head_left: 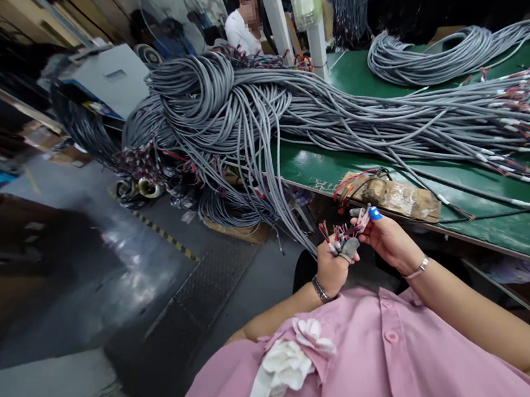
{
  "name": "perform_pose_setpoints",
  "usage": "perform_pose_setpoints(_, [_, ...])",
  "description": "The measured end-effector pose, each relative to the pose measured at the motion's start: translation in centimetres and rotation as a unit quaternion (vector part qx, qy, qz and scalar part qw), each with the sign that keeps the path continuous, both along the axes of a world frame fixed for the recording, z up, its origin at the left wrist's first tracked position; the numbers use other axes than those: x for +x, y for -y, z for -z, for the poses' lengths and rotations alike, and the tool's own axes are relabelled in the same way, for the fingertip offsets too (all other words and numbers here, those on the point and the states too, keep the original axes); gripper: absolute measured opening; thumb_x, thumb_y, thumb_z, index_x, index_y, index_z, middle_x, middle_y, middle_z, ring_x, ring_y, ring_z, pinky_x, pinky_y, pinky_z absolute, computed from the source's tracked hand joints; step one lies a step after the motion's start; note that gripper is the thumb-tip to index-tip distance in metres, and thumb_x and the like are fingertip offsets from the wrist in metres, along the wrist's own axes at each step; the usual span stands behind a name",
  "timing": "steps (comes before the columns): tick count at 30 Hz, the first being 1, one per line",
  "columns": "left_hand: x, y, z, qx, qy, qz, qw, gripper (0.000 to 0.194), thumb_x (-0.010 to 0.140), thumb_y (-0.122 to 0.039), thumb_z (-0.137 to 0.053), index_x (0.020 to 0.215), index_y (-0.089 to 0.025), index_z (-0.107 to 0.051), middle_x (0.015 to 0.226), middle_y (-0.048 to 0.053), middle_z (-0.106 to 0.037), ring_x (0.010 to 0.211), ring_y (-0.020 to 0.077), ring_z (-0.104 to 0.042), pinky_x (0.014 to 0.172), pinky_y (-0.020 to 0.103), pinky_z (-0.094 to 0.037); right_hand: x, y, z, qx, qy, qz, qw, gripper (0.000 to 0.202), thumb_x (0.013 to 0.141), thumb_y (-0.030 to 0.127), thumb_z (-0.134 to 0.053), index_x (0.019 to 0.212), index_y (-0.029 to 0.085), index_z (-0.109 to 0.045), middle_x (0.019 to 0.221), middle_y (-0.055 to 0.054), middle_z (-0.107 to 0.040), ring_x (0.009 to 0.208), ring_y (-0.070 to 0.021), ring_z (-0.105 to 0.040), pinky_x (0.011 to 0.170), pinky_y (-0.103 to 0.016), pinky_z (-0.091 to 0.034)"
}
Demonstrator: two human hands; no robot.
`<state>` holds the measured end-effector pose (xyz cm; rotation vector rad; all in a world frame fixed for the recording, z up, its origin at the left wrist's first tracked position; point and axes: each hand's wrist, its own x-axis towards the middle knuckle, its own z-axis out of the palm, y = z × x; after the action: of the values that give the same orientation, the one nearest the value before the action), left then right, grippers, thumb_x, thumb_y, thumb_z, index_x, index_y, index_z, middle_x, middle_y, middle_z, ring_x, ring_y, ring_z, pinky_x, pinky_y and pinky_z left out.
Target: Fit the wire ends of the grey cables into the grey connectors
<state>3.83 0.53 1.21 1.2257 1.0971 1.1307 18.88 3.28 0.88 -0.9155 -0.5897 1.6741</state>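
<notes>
My left hand (332,269) is closed around a bunch of grey cable ends, its thumb in a grey cover. Thin red, black and white wires (340,235) fan out above that grip. Close beside it on the right is my right hand (388,240), with a blue cover on one digit. Its fingertips are pinched together at the wire tips; what lies between them is too small to make out. From my left hand the grey cables (279,187) run up to a large heap on the table edge.
A green table (505,227) carries long grey cables (361,112) and another coil (422,60). Just beyond my hands lies a worn, taped block (393,195). A white post (275,13) rises behind; a person (240,31) sits farther back. Floor lies at left.
</notes>
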Motion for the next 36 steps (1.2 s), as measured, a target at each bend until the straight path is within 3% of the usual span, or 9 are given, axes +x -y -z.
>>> perform_pose_setpoints(6, [-0.5, 0.5, -0.1, -0.018, 0.028, -0.007, 0.999, 0.037, 0.079, -0.045, -0.063, 0.059, -0.014, -0.062, 0.052, 0.003, -0.060, 0.048, 0.0104, -0.053, 0.049, 0.023, -0.042, 0.8, 0.4, 0.3, -0.041, -0.050, -0.039, 0.997, 0.044, 0.083, 0.061, -0.051, 0.086, 0.020, -0.065, 0.092, -0.007, -0.070, 0.072, -0.0144, -0.061, 0.060, -0.025, -0.050])
perform_pose_setpoints(14, [-1.0, 0.5, 0.2, -0.057, 0.083, -0.007, 0.995, 0.033, 0.077, -0.044, -0.065, 0.066, -0.013, -0.069, 0.056, 0.004, -0.063, 0.050, 0.0100, -0.053, 0.052, 0.023, -0.042, 2.0, 1.2, 2.1, -0.064, -0.052, -0.036, 0.996, 0.037, 0.084, 0.054, -0.054, 0.076, 0.019, -0.065, 0.091, -0.008, -0.071, 0.069, -0.0140, -0.062, 0.060, -0.024, -0.051])
perform_pose_setpoints(20, [-0.6, -0.2, 0.6, -0.086, 0.160, -0.003, 0.983, 0.029, 0.076, -0.041, -0.067, 0.078, -0.012, -0.070, 0.071, 0.007, -0.069, 0.064, 0.0134, -0.061, 0.061, 0.024, -0.044, 4.2, 1.9, 2.8, -0.066, -0.002, -0.020, 0.998, 0.032, 0.084, 0.050, -0.058, 0.088, 0.020, -0.069, 0.090, -0.007, -0.071, 0.070, -0.0148, -0.063, 0.061, -0.026, -0.052])
perform_pose_setpoints(25, [-0.3, -0.4, 0.2, -0.098, 0.226, -0.016, 0.969, 0.031, 0.076, -0.043, -0.066, 0.087, -0.014, -0.070, 0.075, 0.008, -0.070, 0.068, 0.0141, -0.062, 0.052, 0.021, -0.035, 5.7, 3.2, 2.5, -0.039, 0.109, 0.006, 0.993, 0.021, 0.081, 0.041, -0.062, 0.092, 0.024, -0.070, 0.093, -0.006, -0.070, 0.073, -0.0177, -0.063, 0.064, -0.032, -0.054])
perform_pose_setpoints(28, [-0.3, -0.6, -0.1, -0.077, 0.248, 0.018, 0.965, 0.036, 0.076, -0.047, -0.064, 0.088, -0.013, -0.071, 0.080, 0.009, -0.070, 0.074, 0.0177, -0.064, 0.054, 0.022, -0.037, 6.0, 3.7, 2.6, -0.007, 0.202, 0.038, 0.979, 0.012, 0.077, 0.035, -0.065, 0.087, 0.032, -0.070, 0.094, -0.006, -0.069, 0.076, -0.0204, -0.064, 0.067, -0.038, -0.055])
perform_pose_setpoints(31, [-0.7, -0.9, -0.3, -0.062, 0.278, 0.098, 0.954, 0.042, 0.068, -0.051, -0.071, 0.085, -0.013, -0.071, 0.079, 0.010, -0.069, 0.070, 0.0178, -0.064, 0.060, 0.026, -0.045, 6.1, 4.1, 2.5, 0.028, 0.274, 0.052, 0.960, 0.011, 0.077, 0.039, -0.063, 0.086, 0.040, -0.069, 0.101, -0.007, -0.068, 0.083, -0.0225, -0.064, 0.074, -0.043, -0.055])
perform_pose_setpoints(34, [-1.2, -0.7, -0.5, -0.089, 0.287, 0.179, 0.937, 0.046, 0.057, -0.046, -0.081, 0.089, -0.014, -0.070, 0.079, 0.009, -0.068, 0.069, 0.0167, -0.062, 0.066, 0.029, -0.050, 5.7, 4.9, 1.6, 0.032, 0.325, 0.006, 0.945, 0.016, 0.077, 0.040, -0.063, 0.092, 0.041, -0.069, 0.104, -0.006, -0.067, 0.084, -0.0216, -0.063, 0.078, -0.041, -0.054])
perform_pose_setpoints(36, [-1.6, -0.3, -0.6, -0.116, 0.276, 0.202, 0.932, 0.044, 0.054, -0.042, -0.083, 0.086, -0.014, -0.070, 0.078, 0.008, -0.068, 0.068, 0.0159, -0.061, 0.067, 0.029, -0.051, 5.0, 5.5, 0.6, 0.035, 0.322, -0.019, 0.946, 0.017, 0.076, 0.039, -0.066, 0.093, 0.038, -0.070, 0.098, -0.005, -0.068, 0.082, -0.0204, -0.062, 0.076, -0.037, -0.054])
